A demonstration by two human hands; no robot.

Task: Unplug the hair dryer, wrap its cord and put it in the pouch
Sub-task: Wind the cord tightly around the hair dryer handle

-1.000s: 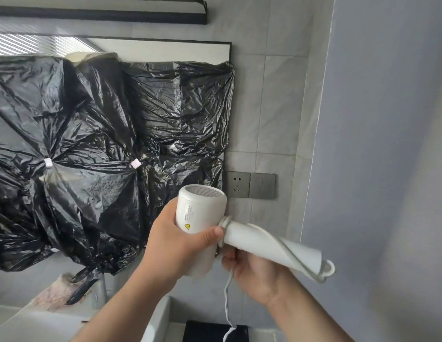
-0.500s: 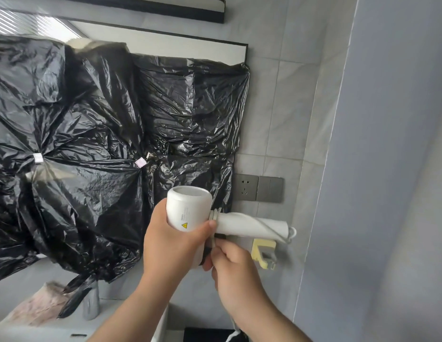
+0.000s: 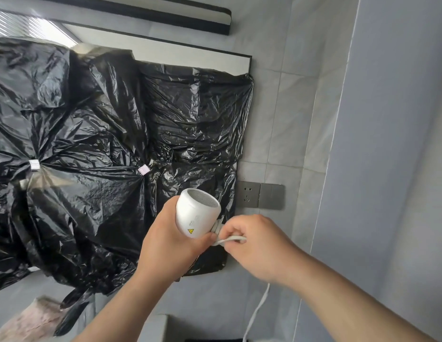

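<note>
The left hand (image 3: 170,245) grips the hair dryer (image 3: 194,215) by its body in mid-air near the socket (image 3: 248,195), steadying it so the right hand (image 3: 257,248), fingers curled, can pinch the cord (image 3: 231,240), likely for winding.

White hair dryer (image 3: 195,215) tilted, mesh end up, white cord (image 3: 230,240) trailing down.

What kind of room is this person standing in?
Most likely a bathroom. The wall is grey tile, what looks like a big framed mirror hangs on it, mostly covered with black plastic bags, and a socket sits beside it, near the white hair dryer.
</note>
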